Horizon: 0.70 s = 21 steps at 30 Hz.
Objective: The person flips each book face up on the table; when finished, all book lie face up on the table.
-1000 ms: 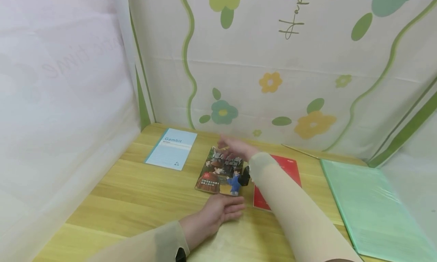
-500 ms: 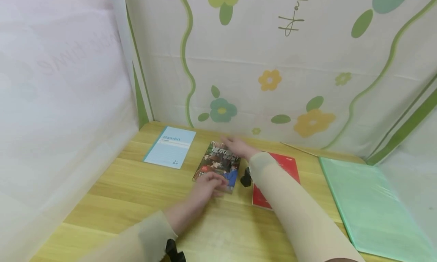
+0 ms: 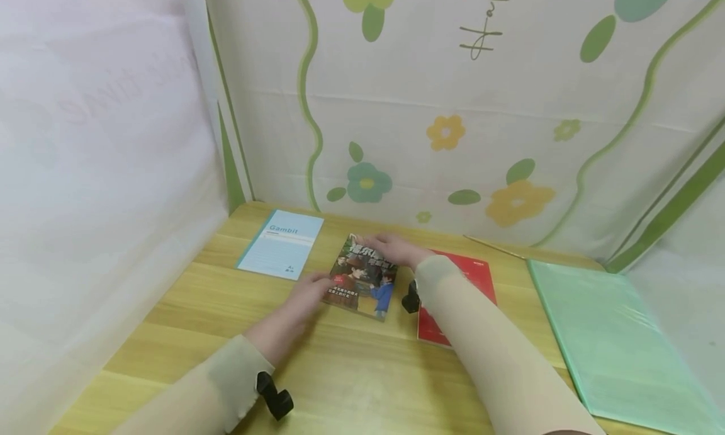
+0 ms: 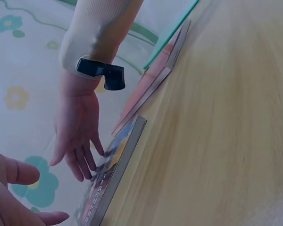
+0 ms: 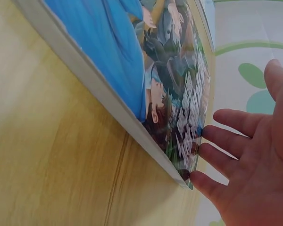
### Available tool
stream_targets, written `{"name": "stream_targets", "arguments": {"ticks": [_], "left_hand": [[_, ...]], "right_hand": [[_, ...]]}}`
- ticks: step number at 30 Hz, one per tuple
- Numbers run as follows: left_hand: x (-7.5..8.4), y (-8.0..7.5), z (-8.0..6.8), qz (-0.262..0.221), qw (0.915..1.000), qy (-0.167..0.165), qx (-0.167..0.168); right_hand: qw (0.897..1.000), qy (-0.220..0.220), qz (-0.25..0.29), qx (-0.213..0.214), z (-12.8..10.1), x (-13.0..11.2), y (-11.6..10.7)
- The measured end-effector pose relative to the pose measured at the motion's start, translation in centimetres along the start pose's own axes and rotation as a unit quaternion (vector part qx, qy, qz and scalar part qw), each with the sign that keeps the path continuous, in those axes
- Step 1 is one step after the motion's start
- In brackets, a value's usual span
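A comic-style book [image 3: 362, 284] with a dark illustrated cover lies flat on the wooden table. At its left edge is my left hand [image 3: 303, 296], fingers reaching toward the cover; the left wrist view catches part of this hand [image 4: 12, 193] with thumb and a finger apart. Over the book's far edge my right hand [image 3: 399, 249] spreads its fingers. The right wrist view has these fingertips [image 5: 198, 174] touching the book's top border, with the palm [image 5: 254, 174] held off it. Neither hand is curled round the book.
A light blue notebook [image 3: 283, 243] marked "Gambit" lies left of the book. A red book [image 3: 478, 277] is partly under the right forearm, and a green folder [image 3: 612, 340] lies at the right. A thin stick [image 3: 495, 247] rests near the back curtain [image 3: 396, 120].
My left hand has moved from the book's near edge, across its lower part, to its left side. The right hand stays at the far edge; the book has shifted slightly left.
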<state>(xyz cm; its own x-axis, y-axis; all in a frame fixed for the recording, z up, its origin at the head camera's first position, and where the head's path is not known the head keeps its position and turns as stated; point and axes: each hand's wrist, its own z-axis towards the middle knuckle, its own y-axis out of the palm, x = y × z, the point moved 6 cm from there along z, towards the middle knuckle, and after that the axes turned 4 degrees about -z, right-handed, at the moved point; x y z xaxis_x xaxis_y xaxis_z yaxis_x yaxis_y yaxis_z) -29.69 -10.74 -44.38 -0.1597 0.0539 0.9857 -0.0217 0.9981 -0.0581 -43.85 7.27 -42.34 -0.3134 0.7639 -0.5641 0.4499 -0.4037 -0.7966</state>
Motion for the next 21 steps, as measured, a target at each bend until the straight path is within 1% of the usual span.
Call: {"name": "stream_targets", "arguments": {"ticks": [4, 8, 11, 14, 18, 21], "left_hand": [[0.1, 0.0, -0.6, 0.005, 1.0, -0.005, -0.005], [0.1, 0.2, -1.3, 0.0, 0.9999, -0.002, -0.011], [0.0, 0.4, -1.8, -0.002, 0.9999, -0.007, -0.013], [-0.1, 0.5, -2.1, 0.0, 0.9999, -0.008, -0.014], [0.0, 0.6, -2.3, 0.002, 0.9999, -0.007, -0.008], [0.5, 0.7, -2.5, 0.008, 1.0, 0.001, 0.005]], "right_hand": [[1.0, 0.005, -0.004, -0.003, -0.2, 0.1, -0.1], [1.0, 0.012, -0.006, -0.006, -0.5, 0.3, 0.0], [1.0, 0.018, -0.007, -0.01, -0.8, 0.3, 0.1], [1.0, 0.022, -0.016, -0.013, -1.1, 0.3, 0.1], [0.999, 0.022, -0.022, -0.019, -1.4, 0.3, 0.1], [0.999, 0.016, -0.021, -0.025, -1.5, 0.6, -0.1]]}}
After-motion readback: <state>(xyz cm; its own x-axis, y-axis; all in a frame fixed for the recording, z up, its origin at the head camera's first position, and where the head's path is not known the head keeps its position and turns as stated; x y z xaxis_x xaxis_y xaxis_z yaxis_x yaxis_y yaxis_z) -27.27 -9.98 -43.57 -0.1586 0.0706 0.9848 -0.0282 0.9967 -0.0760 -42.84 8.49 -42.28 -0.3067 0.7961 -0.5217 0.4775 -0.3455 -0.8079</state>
